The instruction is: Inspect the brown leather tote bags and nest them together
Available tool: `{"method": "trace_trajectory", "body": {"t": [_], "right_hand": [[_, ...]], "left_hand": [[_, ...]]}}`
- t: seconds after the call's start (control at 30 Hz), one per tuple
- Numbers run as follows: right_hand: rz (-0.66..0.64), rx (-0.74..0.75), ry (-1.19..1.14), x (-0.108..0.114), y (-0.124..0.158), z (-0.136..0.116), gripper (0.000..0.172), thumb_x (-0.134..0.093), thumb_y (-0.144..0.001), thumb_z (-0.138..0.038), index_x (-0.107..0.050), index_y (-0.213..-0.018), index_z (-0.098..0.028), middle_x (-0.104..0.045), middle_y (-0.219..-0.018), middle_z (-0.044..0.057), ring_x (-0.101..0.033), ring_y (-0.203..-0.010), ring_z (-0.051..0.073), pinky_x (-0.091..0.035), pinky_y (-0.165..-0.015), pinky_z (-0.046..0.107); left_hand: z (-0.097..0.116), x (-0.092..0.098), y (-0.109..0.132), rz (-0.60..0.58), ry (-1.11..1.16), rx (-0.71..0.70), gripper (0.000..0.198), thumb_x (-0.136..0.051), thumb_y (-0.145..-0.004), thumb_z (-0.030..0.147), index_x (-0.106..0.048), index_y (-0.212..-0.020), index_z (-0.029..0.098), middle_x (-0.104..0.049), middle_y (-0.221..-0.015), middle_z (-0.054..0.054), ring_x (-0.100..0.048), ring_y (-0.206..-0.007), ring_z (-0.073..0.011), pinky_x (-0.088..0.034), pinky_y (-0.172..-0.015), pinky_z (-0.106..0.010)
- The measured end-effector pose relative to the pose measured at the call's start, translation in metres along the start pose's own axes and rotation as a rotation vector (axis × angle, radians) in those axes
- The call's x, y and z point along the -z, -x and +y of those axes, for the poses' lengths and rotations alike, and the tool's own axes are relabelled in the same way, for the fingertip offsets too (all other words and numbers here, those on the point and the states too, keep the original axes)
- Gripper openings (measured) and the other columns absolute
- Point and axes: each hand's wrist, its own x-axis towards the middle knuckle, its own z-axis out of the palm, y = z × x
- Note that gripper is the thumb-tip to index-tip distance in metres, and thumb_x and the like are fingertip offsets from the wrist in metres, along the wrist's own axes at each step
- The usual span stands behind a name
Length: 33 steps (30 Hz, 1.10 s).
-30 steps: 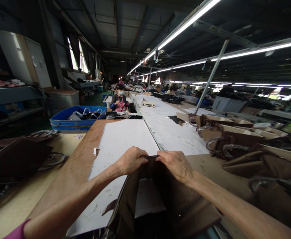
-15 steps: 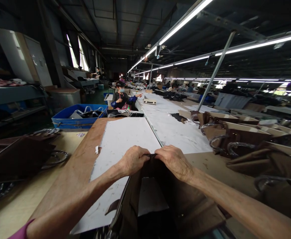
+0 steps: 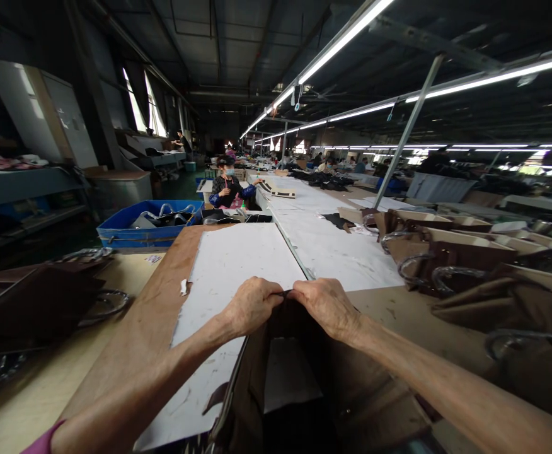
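Note:
A dark brown paper bag stands open in front of me on the workbench, a white card visible inside it. My left hand and my right hand are both closed on the far top edge of the bag, their fingertips almost touching at the middle of the rim. Beyond the hands lies a white sheet on the brown board of the bench.
Finished brown bags with clear handles crowd the right side. Flat dark bags lie at the left. A blue crate sits behind the bench. A masked person works further along the line.
My two hands have drawn slightly closer together on the bag's rim. The person in the distance has shifted an arm over the table.

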Motion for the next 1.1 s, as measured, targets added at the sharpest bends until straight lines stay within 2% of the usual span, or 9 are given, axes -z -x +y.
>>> {"method": "trace_trajectory", "body": {"t": [0.27,0.37,0.5,0.73,0.87,0.93,1.0,1.03,1.1], "right_hand": [[-0.035,-0.021,-0.026,0.003,-0.002,-0.003,0.034,-0.035,-0.088,-0.041,-0.061,-0.073,-0.024,-0.067,-0.069,0.001,-0.06,-0.066,0.015,-0.029,-0.055,0.024],[-0.094,-0.011,-0.082,0.009,0.001,0.005,0.029,-0.039,-0.087,-0.037,-0.06,-0.072,-0.023,-0.067,-0.07,0.0,-0.06,-0.068,0.015,-0.03,-0.056,0.024],[-0.167,-0.104,-0.125,0.014,0.01,0.021,0.029,-0.038,-0.087,-0.035,-0.058,-0.071,-0.022,-0.064,-0.064,0.001,-0.058,-0.063,0.015,-0.029,-0.054,0.024],[-0.152,-0.15,-0.094,0.014,0.015,0.025,0.029,-0.039,-0.086,-0.035,-0.059,-0.069,-0.022,-0.063,-0.061,0.002,-0.058,-0.062,0.017,-0.028,-0.053,0.025],[-0.186,-0.199,-0.12,0.021,0.012,0.02,0.029,-0.039,-0.087,-0.034,-0.06,-0.071,-0.021,-0.065,-0.067,0.003,-0.059,-0.068,0.017,-0.031,-0.055,0.024],[-0.216,-0.22,-0.134,0.023,0.01,0.017,0.029,-0.038,-0.086,-0.034,-0.061,-0.073,-0.021,-0.066,-0.071,0.004,-0.06,-0.071,0.017,-0.032,-0.056,0.024],[-0.234,-0.224,-0.129,0.024,0.009,0.013,0.029,-0.038,-0.086,-0.035,-0.062,-0.077,-0.02,-0.066,-0.074,0.005,-0.061,-0.074,0.018,-0.033,-0.058,0.024],[-0.234,-0.222,-0.123,0.024,0.008,0.011,0.029,-0.038,-0.086,-0.035,-0.062,-0.079,-0.02,-0.067,-0.075,0.006,-0.061,-0.076,0.019,-0.033,-0.059,0.024],[-0.225,-0.213,-0.128,0.024,0.008,0.009,0.027,-0.037,-0.086,-0.032,-0.061,-0.082,-0.02,-0.067,-0.078,0.007,-0.061,-0.079,0.02,-0.034,-0.061,0.025]], "left_hand": [[0.001,0.006,-0.003,-0.01,-0.037,-0.013,0.026,-0.043,-0.076,0.028,-0.061,-0.062,0.015,-0.048,-0.051,0.003,-0.039,-0.053,-0.0094,-0.029,-0.053,-0.02],[-0.002,0.007,-0.002,-0.011,-0.009,-0.007,0.026,-0.042,-0.076,0.027,-0.062,-0.064,0.015,-0.048,-0.052,0.003,-0.04,-0.054,-0.0092,-0.029,-0.054,-0.02],[-0.004,0.005,-0.001,-0.016,0.04,-0.018,0.025,-0.042,-0.076,0.027,-0.063,-0.069,0.015,-0.05,-0.054,0.003,-0.043,-0.055,-0.0092,-0.031,-0.055,-0.02],[-0.004,0.002,-0.002,-0.015,0.019,-0.033,0.027,-0.042,-0.077,0.028,-0.063,-0.069,0.015,-0.053,-0.054,0.002,-0.046,-0.055,-0.0095,-0.033,-0.056,-0.019],[0.0,0.008,-0.002,-0.053,-0.12,-0.031,0.028,-0.041,-0.079,0.033,-0.064,-0.074,0.018,-0.06,-0.063,0.0,-0.053,-0.063,-0.0126,-0.036,-0.059,-0.021],[0.008,0.01,-0.006,-0.062,-0.264,-0.013,0.03,-0.047,-0.075,0.044,-0.063,-0.085,0.021,-0.064,-0.073,-0.002,-0.057,-0.071,-0.0176,-0.039,-0.062,-0.024],[0.02,0.01,-0.011,-0.056,-0.419,-0.008,0.042,-0.054,-0.068,0.054,-0.061,-0.092,0.02,-0.065,-0.079,-0.006,-0.058,-0.078,-0.0235,-0.042,-0.065,-0.029],[0.027,0.008,-0.014,-0.054,-0.482,-0.018,0.043,-0.055,-0.067,0.054,-0.061,-0.092,0.02,-0.065,-0.08,-0.008,-0.059,-0.079,-0.0254,-0.042,-0.065,-0.031],[0.037,0.004,-0.02,-0.06,-0.561,-0.042,0.03,-0.052,-0.073,0.043,-0.062,-0.087,0.018,-0.065,-0.081,-0.009,-0.06,-0.08,-0.0257,-0.043,-0.067,-0.033]]}}
